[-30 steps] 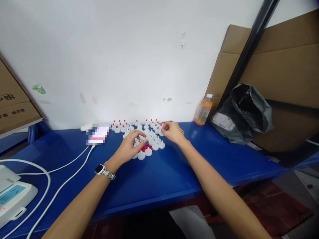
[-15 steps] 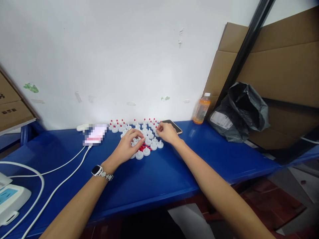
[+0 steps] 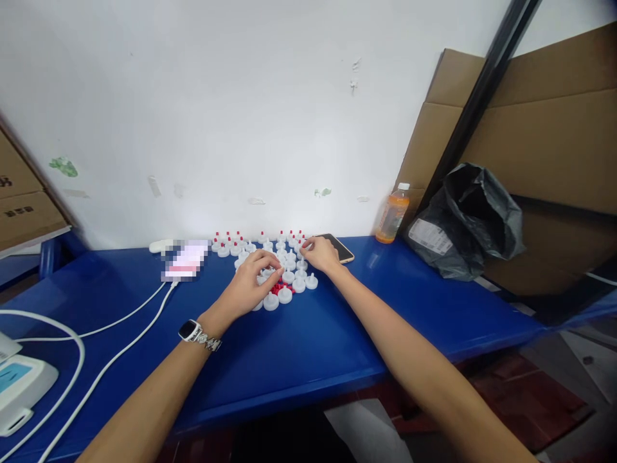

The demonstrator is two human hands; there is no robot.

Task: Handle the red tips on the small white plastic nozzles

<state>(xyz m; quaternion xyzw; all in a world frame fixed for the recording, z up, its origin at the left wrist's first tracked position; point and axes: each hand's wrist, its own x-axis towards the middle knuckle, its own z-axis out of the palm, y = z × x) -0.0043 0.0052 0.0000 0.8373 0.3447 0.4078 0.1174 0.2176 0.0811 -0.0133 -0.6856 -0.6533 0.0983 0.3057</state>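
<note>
White nozzle caps (image 3: 285, 295) stand in a loose group on the blue table. Several at the back carry small red tips (image 3: 238, 233). A little heap of loose red tips (image 3: 276, 289) lies among the nearer caps. My left hand (image 3: 253, 281) curves over the left side of the group, thumb and forefinger brought close together; what they pinch, if anything, is too small to make out. At the group's right edge, my right hand (image 3: 320, 253) has its fingertips pinched just above a white cap (image 3: 301, 264). Whatever is between those fingertips is hidden.
A dark phone (image 3: 340, 248) lies behind my right hand. On the left are a lit phone (image 3: 187, 258), white cables (image 3: 120, 347) and a power strip (image 3: 29, 386). An orange drink bottle (image 3: 393, 214) and a grey plastic bag (image 3: 463, 225) stand at the right.
The view has shifted slightly. My right hand has shifted a little at the group's right edge, its fingers still pinched. My left hand stays nearly in place over the caps.
</note>
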